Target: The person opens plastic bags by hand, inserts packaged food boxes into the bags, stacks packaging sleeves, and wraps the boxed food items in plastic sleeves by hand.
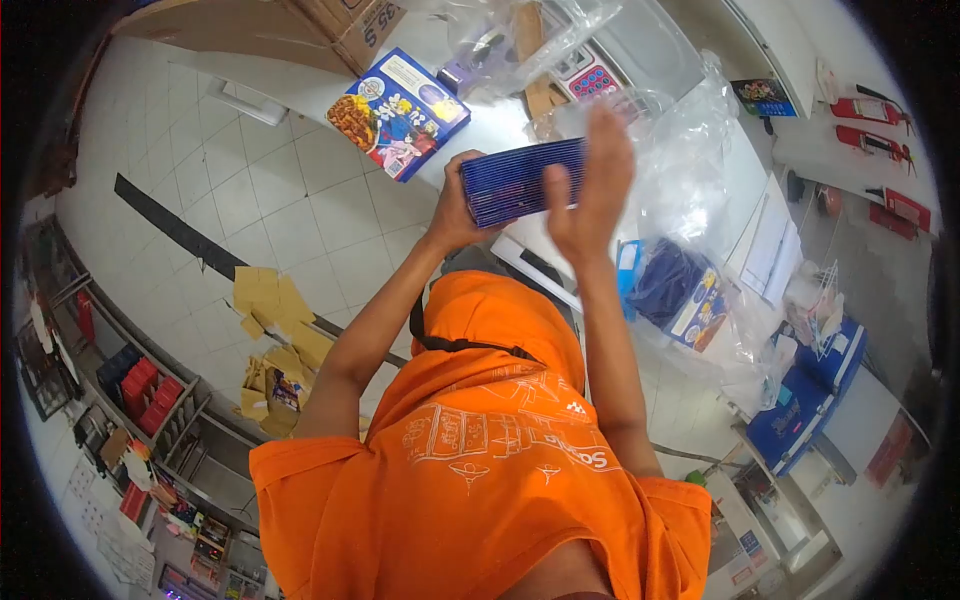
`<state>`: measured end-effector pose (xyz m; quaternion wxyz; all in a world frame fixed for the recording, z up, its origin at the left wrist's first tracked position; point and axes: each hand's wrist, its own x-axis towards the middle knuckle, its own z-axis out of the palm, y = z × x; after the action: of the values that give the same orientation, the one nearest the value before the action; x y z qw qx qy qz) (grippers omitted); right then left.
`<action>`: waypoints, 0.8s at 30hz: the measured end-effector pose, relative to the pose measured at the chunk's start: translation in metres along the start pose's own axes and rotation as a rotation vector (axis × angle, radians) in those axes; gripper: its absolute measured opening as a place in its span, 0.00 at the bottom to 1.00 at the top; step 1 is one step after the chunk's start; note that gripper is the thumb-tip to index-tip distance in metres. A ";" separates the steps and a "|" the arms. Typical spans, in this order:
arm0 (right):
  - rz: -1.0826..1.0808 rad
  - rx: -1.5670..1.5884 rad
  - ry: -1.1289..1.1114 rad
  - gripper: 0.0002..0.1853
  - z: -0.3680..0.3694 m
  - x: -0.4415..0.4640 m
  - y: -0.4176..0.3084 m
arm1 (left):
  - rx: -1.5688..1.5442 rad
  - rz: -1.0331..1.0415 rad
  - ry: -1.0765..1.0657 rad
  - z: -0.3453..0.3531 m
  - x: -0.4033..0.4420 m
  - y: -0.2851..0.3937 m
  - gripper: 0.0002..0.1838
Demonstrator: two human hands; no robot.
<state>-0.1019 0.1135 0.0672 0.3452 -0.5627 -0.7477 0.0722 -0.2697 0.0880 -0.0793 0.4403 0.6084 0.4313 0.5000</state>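
I find the stack [518,182] in front of me, long axis running left to right — my left hand [456,208] gripping its left end, my right hand [595,192] flat with thumb apart at its right end, contact there undeterminable through blur.

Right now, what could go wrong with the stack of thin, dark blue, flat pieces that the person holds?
The left hand grips one end of the dark blue stack, while the blurred right hand is open at the other, so pieces might slide out.

The blue printed pack with food pictures lies at the edge of the white table, near the left hand; a bump could push it off.

Loose clear plastic beside the right hand might snag.
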 end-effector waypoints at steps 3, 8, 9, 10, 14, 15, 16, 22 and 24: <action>-0.126 -0.165 -0.321 0.38 0.027 -0.014 -0.001 | 0.034 0.057 -0.001 -0.001 -0.003 -0.014 0.57; -0.037 0.114 -0.137 0.44 0.008 -0.009 0.039 | 0.021 0.075 0.020 -0.004 -0.001 -0.009 0.54; 0.094 0.273 -0.095 0.51 -0.003 -0.012 0.058 | 0.036 0.069 0.026 -0.004 -0.002 -0.009 0.53; 0.201 0.516 -0.093 0.60 -0.010 -0.015 0.076 | 0.053 0.063 0.031 -0.005 -0.003 -0.010 0.52; 0.267 0.548 -0.559 0.63 0.014 -0.054 0.134 | 0.066 0.159 0.054 -0.007 -0.001 -0.022 0.49; 0.296 0.510 -0.681 0.64 0.023 -0.063 0.144 | 0.076 0.181 0.056 -0.006 -0.002 -0.029 0.48; 0.192 0.421 -0.659 0.63 0.037 -0.065 0.160 | 0.086 0.202 0.060 -0.006 -0.003 -0.031 0.47; 0.123 0.137 -0.580 0.52 0.035 -0.023 0.129 | 0.013 -0.151 0.128 -0.019 0.000 0.014 0.52; 0.266 0.277 -0.630 0.50 0.025 -0.007 0.104 | -0.114 -0.252 0.201 -0.041 0.004 0.056 0.57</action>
<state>-0.0334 0.1516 -0.0062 0.1589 -0.5529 -0.7208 0.3866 -0.3049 0.0830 -0.0197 0.4878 0.4707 0.5169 0.5228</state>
